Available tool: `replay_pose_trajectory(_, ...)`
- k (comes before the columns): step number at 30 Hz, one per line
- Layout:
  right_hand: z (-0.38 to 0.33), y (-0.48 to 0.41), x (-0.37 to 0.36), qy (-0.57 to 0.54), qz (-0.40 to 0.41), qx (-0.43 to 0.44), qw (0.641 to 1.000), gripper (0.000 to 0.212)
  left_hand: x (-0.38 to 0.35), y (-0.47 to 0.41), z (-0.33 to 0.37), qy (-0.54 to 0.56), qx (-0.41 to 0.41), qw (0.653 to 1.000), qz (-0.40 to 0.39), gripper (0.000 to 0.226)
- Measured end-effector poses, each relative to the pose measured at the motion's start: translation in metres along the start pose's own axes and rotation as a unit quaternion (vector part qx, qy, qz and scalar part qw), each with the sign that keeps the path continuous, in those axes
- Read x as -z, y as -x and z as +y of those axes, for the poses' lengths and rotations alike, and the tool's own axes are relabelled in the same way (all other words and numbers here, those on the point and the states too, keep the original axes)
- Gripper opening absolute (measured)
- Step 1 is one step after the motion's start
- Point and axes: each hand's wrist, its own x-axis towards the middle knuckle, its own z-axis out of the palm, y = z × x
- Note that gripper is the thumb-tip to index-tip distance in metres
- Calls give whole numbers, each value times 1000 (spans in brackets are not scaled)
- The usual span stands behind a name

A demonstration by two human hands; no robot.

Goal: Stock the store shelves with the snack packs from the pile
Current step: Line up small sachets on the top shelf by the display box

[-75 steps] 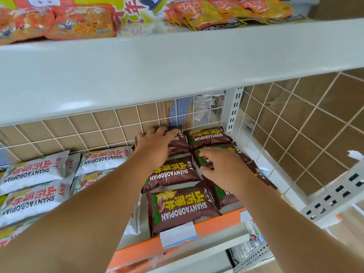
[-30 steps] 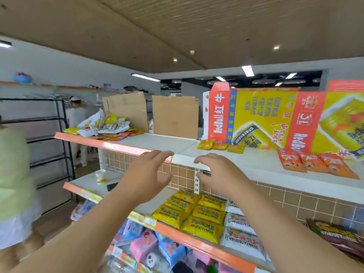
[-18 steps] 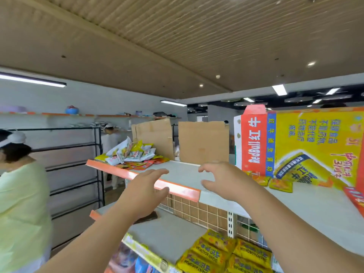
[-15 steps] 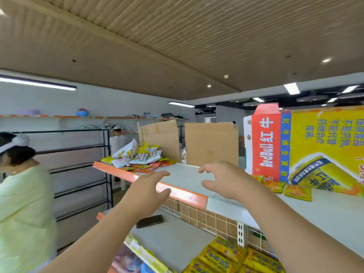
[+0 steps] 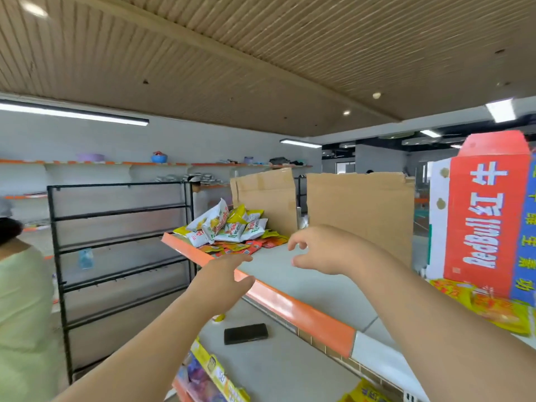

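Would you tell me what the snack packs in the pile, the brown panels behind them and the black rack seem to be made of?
Snack packs: glossy printed plastic film, by their sheen and crinkles.
Brown panels: plain matte cardboard, with a ragged top edge.
Black rack: probably painted metal, judging by its thin straight bars.

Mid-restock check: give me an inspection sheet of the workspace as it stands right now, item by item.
Surface: top shelf, white with an orange front strip.
Job's things: pile of snack packs at the shelf's far end, untouched; yellow packs lying by the Red Bull carton.
Clutter: dark phone-like slab on the lower shelf; cardboard sheets standing at the back.
Grippers: left hand and right hand hold nothing, both short of the pile.
Cables: nothing seen.
Surroundings: black rack; person in a light green top at far left.
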Motion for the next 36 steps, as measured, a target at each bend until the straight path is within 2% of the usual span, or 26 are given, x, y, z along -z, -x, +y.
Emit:
replay_pose_trajectory(13, -12, -148, -40, 68, -115, -72, 988, 38, -46, -144, -106, 16, -59, 998, -15, 50)
replay_pose_trajectory(17, -24, -209, -66, 77, -151, -72, 983, 40, -68, -185, -137, 33, -71, 996, -33, 59)
replay_pose_trajectory(20, -32, -245, -87, 91, -174, -74, 978, 41, -77, -210, -155, 64, -85, 992, -67, 49)
replay_pose_trajectory(23, -31, -275, -106, 82, -177, -85, 977, 32, -80, -221, -161, 43, -125, 988, -84, 36)
replay_pose_trajectory(25, -24, -293, -122, 63, -142, -90, 984, 14, -84, -224, -166, 53, -143, 985, -83, 38)
replay_pose_trajectory(28, -13, -304, -140, 26, -98, -70, 992, 4, -89, -222, -174, 103, -177, 977, -64, 44)
replay_pose_trajectory(31, -6, -304, -150, 13, -136, -75, 988, 40, -88, -220, -179, 113, -193, 974, -38, 48)
replay_pose_trajectory(34, -4, -306, -154, 18, -147, -93, 985, 52, -87, -217, -181, 119, -215, 969, -27, 38)
replay_pose_trajectory(36, -8, -306, -149, 21, -151, -118, 981, 52, -86, -215, -183, 130, -230, 964, -40, 31)
